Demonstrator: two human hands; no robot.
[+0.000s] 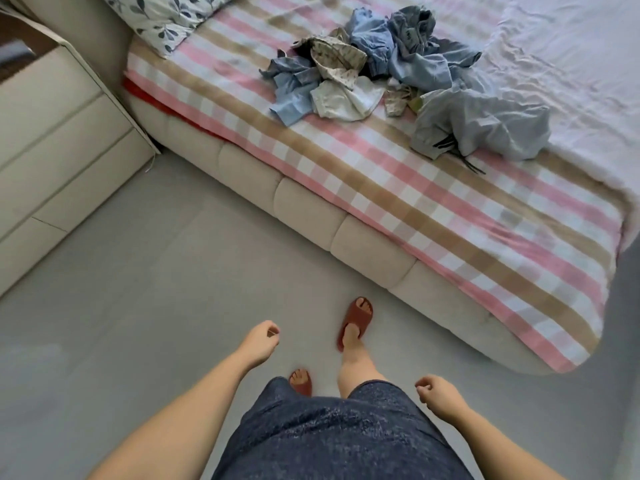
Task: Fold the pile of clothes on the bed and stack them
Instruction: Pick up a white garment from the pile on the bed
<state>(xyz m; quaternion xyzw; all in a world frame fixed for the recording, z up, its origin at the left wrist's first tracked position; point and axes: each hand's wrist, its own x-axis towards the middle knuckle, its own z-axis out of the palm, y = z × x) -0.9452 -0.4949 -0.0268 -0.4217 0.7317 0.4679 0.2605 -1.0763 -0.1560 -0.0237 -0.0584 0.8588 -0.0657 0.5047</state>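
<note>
A heap of crumpled clothes (391, 64) lies on the bed (433, 209), which has a pink, white and tan checked cover. The heap mixes light blue, grey-blue, white and patterned beige pieces; a grey garment with black drawstrings (485, 128) lies at its near right. I stand on the floor well short of the bed. My left hand (259, 342) hangs by my side, fingers loosely curled and empty. My right hand (438, 396) hangs likewise, loosely curled, holding nothing. Both hands are far from the clothes.
A cream drawer unit (52, 161) stands at the left against the bed's head end. A leaf-print pillow (166, 19) lies at the top of the bed, and a white sheet (571, 57) covers its far right. Grey floor (138, 289) stretches between me and the bed.
</note>
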